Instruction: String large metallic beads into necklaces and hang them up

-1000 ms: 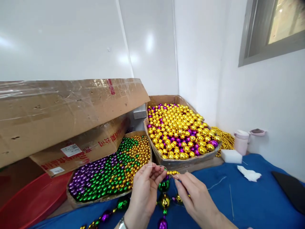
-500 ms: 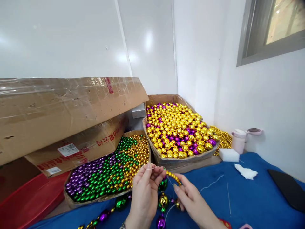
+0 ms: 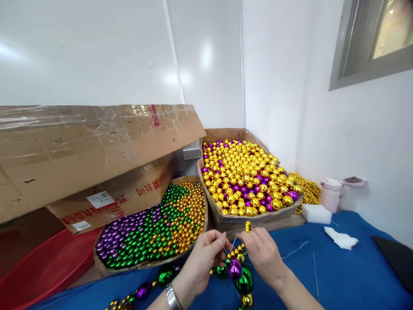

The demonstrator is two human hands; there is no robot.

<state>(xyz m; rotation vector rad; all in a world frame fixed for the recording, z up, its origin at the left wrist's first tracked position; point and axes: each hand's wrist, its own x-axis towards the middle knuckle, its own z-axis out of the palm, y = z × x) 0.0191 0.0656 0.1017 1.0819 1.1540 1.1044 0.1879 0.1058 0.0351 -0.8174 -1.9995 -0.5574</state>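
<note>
My left hand (image 3: 201, 260) is closed in a pinch on a thin white thread (image 3: 232, 244) low in the middle of the view. My right hand (image 3: 263, 254) pinches the same thread beside it, with small gold beads (image 3: 248, 226) at its fingertips. A bead strand (image 3: 237, 273) of green, purple and gold balls hangs between and below both hands. Its tail (image 3: 142, 290) trails left across the blue cloth (image 3: 342, 275). A metal watch band (image 3: 171, 297) shows on my left wrist.
A cardboard tray of purple, green and gold beads (image 3: 151, 228) lies just beyond my hands. A box of larger gold and purple balls (image 3: 248, 176) stands behind. Big cardboard flaps (image 3: 84, 146) and a red tub (image 3: 41, 271) fill the left. White sponge (image 3: 316, 213), pink cup (image 3: 329, 193), tissue (image 3: 342, 238), needle (image 3: 315, 269) lie right.
My hands have drawn closer together and the big-bead strand has risen between them. My right hand has lifted, bringing small gold beads up to its fingertips. The view shifted slightly.
</note>
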